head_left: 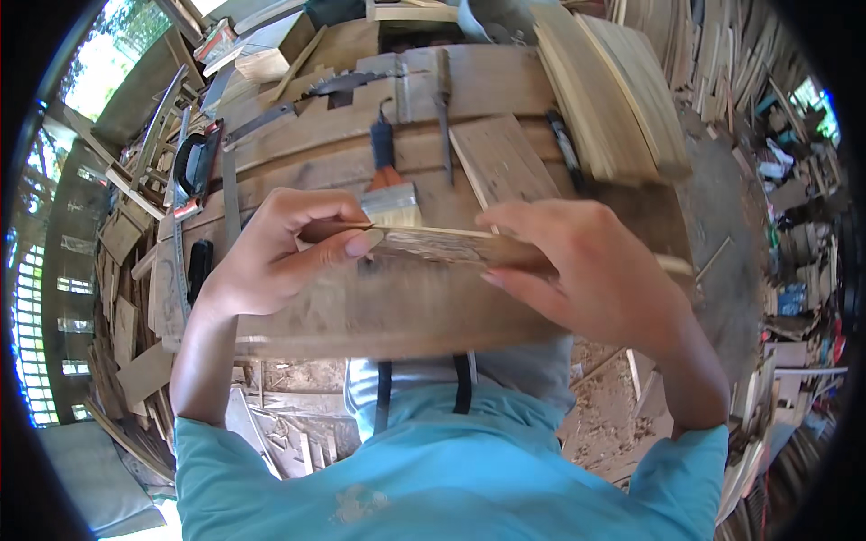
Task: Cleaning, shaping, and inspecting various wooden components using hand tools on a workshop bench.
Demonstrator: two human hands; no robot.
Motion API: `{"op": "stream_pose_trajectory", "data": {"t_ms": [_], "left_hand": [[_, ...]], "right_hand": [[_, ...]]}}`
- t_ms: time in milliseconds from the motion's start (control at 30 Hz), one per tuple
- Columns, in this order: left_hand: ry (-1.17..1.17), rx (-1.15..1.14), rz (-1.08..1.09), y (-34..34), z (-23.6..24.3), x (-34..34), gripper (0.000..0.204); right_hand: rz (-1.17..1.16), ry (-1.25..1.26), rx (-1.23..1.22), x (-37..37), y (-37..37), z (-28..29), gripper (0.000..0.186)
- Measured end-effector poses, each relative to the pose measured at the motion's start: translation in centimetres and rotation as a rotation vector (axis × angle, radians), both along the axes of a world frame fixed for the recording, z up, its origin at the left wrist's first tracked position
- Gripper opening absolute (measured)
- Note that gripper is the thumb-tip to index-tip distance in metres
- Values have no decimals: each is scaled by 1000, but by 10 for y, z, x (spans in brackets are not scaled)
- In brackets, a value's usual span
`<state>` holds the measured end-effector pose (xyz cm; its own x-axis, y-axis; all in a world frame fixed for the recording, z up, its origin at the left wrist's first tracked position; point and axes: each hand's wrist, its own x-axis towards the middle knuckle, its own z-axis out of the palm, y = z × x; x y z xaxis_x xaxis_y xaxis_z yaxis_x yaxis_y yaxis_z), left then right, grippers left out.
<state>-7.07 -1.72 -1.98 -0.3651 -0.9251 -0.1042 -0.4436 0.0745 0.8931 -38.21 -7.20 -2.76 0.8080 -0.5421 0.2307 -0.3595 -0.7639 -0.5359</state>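
A thin strip of wood (437, 245) with a rough, streaked face is held level above the near side of the workbench (406, 316). My left hand (284, 248) pinches its left end between thumb and fingers. Around its right end the thumb and fingers of my right hand (577, 257) are closed. Just beyond the strip lies a paintbrush (383, 153) with a dark handle and pale bristles, partly hidden behind it. A flat wooden board (505, 162) rests on the bench beyond my right hand.
A slim tool with a wooden handle (442, 77), a toothed saw blade (341, 84) and a black marker (566, 144) lie farther back. Long planks (604, 99) are stacked at the far right. A black-handled tool (191, 167) sits at the left edge. Wood scraps (126, 329) surround the bench.
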Motion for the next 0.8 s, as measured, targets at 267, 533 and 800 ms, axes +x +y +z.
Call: {"op": "stream_pose_trajectory", "data": {"t_ms": [267,533,800], "left_hand": [[207,-33,351,-102,-86,52,21],[-196,-312,-81,-105,-124,68,39],[-318,-201,-122,-104,-119,66,27]], "right_hand": [[-198,62,322,62,-98,-25,35],[-338,-4,752,80,-144,-58,42],[-379,-144,721,84,-148,-64,40]]}}
